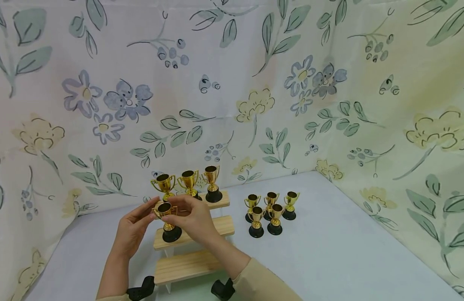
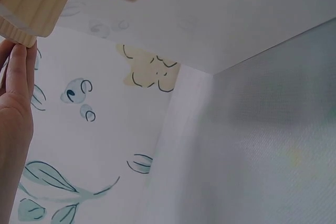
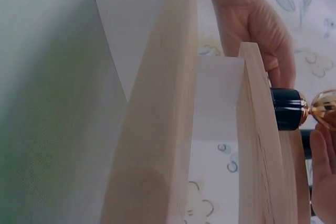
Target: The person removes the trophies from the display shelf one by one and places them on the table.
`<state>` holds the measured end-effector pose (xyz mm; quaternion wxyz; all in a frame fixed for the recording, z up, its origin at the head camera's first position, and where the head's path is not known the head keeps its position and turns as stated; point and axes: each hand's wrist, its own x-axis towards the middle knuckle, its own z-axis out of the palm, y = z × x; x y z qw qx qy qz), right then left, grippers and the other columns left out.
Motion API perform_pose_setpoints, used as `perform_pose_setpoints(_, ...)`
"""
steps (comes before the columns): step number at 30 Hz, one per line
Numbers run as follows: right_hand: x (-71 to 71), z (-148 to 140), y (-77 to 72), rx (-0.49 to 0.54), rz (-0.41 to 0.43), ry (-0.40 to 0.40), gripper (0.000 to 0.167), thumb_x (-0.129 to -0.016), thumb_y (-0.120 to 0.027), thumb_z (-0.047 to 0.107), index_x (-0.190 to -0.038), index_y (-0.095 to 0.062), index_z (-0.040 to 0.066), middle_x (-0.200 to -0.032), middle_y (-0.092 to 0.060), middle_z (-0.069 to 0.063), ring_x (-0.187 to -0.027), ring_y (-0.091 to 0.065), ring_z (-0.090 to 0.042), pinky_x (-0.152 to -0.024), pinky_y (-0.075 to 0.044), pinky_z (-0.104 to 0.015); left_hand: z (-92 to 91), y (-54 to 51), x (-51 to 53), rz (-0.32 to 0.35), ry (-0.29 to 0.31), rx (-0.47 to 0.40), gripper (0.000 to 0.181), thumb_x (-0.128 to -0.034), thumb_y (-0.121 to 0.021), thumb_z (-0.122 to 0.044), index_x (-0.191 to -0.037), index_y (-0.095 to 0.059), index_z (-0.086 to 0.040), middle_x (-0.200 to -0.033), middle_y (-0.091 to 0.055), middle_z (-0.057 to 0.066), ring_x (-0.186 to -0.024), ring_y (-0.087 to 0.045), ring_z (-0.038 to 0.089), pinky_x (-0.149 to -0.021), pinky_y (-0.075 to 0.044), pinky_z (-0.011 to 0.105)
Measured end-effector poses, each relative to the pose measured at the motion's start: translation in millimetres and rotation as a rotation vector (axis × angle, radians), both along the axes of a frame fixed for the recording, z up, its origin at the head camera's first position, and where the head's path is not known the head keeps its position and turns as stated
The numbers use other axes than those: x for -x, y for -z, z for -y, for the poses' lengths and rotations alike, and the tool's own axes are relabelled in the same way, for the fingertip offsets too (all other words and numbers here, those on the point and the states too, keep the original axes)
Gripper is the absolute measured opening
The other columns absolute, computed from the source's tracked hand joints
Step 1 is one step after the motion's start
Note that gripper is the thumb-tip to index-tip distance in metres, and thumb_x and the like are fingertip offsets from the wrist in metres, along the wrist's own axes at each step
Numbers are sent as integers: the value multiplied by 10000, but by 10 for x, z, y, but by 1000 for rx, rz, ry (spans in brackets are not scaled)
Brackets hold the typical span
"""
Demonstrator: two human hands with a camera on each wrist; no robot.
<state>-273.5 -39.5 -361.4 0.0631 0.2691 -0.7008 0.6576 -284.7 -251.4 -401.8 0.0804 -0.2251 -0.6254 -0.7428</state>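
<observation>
A small gold trophy cup [image 1: 165, 211] with a black base stands upright at the left end of the middle wooden shelf [image 1: 224, 225]. My left hand [image 1: 132, 230] holds its left handle between thumb and fingertips. From the other side, my right hand [image 1: 196, 219] pinches the right handle and the side of the cup. The right wrist view shows the trophy's black base [image 3: 286, 108] against the shelf board, with fingers around the gold part. In the left wrist view, the left hand [image 2: 18, 98] reaches up beside a board's end, and the trophy is hidden.
Three gold trophies, including one at the right end [image 1: 212, 184], stand on the top shelf [image 1: 222, 200]. The bottom shelf [image 1: 190, 265] is nearest me. Several trophies [image 1: 275, 219] stand grouped on the white table [image 1: 329, 251] to the right. A floral cloth [image 1: 232, 83] hangs behind.
</observation>
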Motion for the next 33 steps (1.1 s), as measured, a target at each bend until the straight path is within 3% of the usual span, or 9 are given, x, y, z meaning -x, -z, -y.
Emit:
perform_pose_setpoints(9, -3, 32, 12, 5, 3, -6, 403, -839, -785, 171, -1226, -675, 143, -1148, -735, -99, -940, -721, -53, -782, -588, -149, 17, 14, -6, -17, 31, -21, 454, -999, -462, 69, -1447, -395, 103, -1338, -642, -128, -1221, -600, -6, -1007, -488, 109)
perform_pose_setpoints(21, -14, -5, -24, 10, -1, -8, 380, -847, -777, 176, -1212, -682, 124, -1163, -726, -99, -956, -730, -80, -783, -593, -159, 10, 2, 5, -9, 22, -17, 477, -985, -476, 89, -1451, -380, 109, -1339, -638, -141, -1266, -572, -24, -1023, -463, 81)
perform_pose_setpoints(28, -8, -76, -27, 24, 38, -20, 356, -854, -771, 174, -1202, -697, 168, -1187, -723, -72, -1005, -735, -187, -795, -590, -153, 4, -2, 1, -6, 21, -25, 474, -984, -487, 81, -1447, -390, 110, -1333, -642, -137, -1261, -575, -27, -1021, -467, 85)
perform_pose_setpoints(33, -9, -176, -26, 13, 33, -11, 365, -855, -774, 167, -1210, -691, 150, -1182, -722, -97, -993, -738, -193, -795, -590, -155, 2, 1, 7, -3, 13, -20, 474, -983, -495, 75, -1445, -397, 104, -1330, -642, -149, -1270, -554, -60, -1027, -453, 73)
